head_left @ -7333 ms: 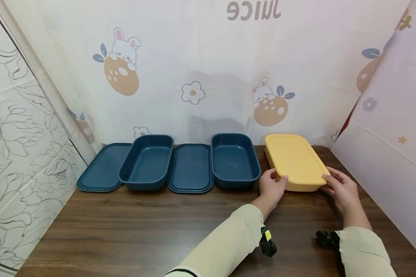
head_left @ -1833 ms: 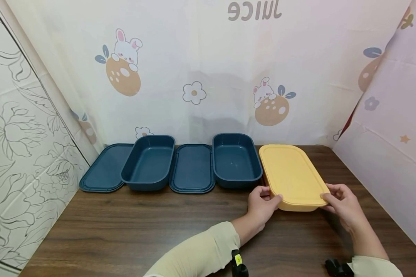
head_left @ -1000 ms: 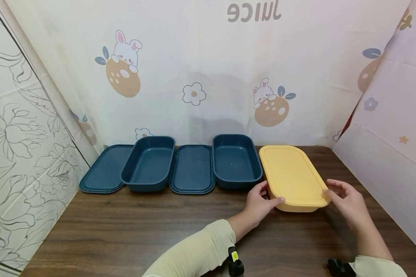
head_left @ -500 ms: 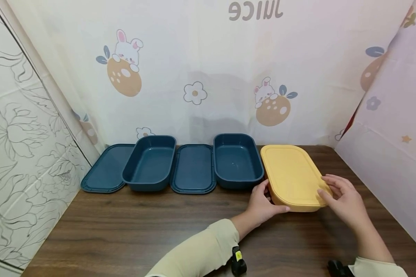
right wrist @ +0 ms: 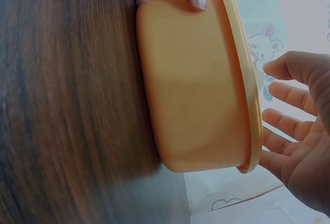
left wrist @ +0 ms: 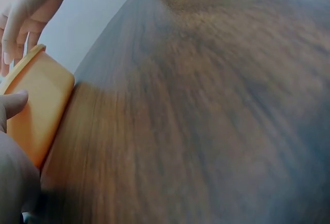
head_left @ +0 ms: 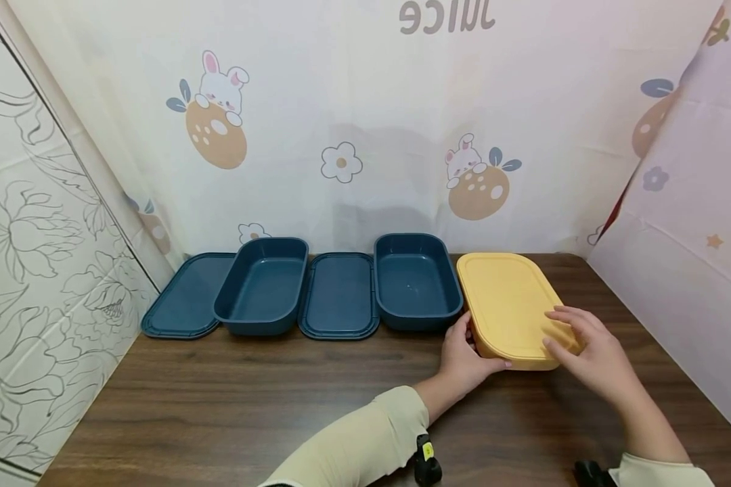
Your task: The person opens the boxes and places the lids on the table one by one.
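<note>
A yellow lidded food container (head_left: 505, 304) stands on the table at the right, its lid lying over the top. My left hand (head_left: 461, 358) holds its near left corner, fingers along the left side and thumb against the front wall. In the left wrist view that thumb (left wrist: 15, 103) lies on the yellow wall below the lid rim. My right hand (head_left: 593, 352) is over the near right part of the lid with fingers spread. The right wrist view has those fingers (right wrist: 289, 126) close to the lid's top; whether any fingertip touches cannot be told.
To the left stand two open dark blue containers, one (head_left: 417, 281) beside the yellow one and another (head_left: 262, 287) farther left. Flat blue lids (head_left: 339, 297) (head_left: 185, 297) lie beside them. A printed curtain (head_left: 341, 101) hangs behind, and a pale panel (head_left: 694, 270) bounds the right.
The yellow container came nearer after the earliest frame, then stayed put. My right hand let go of its right corner and moved up and left over the lid. My left thumb slid onto the front wall.
</note>
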`<state>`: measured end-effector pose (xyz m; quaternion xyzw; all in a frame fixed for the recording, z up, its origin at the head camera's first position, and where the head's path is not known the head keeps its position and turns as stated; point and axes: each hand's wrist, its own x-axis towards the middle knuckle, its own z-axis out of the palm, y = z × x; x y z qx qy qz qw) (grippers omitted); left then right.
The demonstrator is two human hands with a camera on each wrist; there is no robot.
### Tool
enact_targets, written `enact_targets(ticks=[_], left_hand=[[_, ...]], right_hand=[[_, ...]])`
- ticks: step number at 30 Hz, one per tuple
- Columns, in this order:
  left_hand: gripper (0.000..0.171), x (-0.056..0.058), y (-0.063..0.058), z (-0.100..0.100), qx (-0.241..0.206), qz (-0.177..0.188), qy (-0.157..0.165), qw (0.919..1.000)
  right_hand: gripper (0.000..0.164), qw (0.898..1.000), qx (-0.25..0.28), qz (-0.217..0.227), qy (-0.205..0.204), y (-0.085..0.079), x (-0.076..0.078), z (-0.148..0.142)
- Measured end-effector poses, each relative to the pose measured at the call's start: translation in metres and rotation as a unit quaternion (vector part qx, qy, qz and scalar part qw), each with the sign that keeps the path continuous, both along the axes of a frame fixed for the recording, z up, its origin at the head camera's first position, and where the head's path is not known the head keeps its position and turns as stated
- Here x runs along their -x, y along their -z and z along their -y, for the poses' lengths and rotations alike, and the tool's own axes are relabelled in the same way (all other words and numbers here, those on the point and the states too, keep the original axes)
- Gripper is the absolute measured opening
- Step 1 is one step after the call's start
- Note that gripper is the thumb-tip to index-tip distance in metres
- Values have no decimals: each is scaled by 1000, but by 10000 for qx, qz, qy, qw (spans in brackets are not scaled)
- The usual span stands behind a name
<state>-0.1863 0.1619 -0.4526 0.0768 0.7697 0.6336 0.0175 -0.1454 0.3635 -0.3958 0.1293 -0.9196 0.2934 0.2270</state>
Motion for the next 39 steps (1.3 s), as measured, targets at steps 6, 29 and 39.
enact_targets(ticks=[6, 29, 39], left_hand=[[95, 1, 1, 0, 8, -57, -13, 10000], [95, 2, 0, 2, -236, 171, 5, 9996], [94, 1, -1, 1, -333, 224, 17, 9992]], right_hand=[[44, 9985, -365, -31, -396, -2, -1, 2], [58, 9926, -981, 182, -686, 3, 1, -27], [42, 9942, -713, -82, -795, 11, 1, -34]])
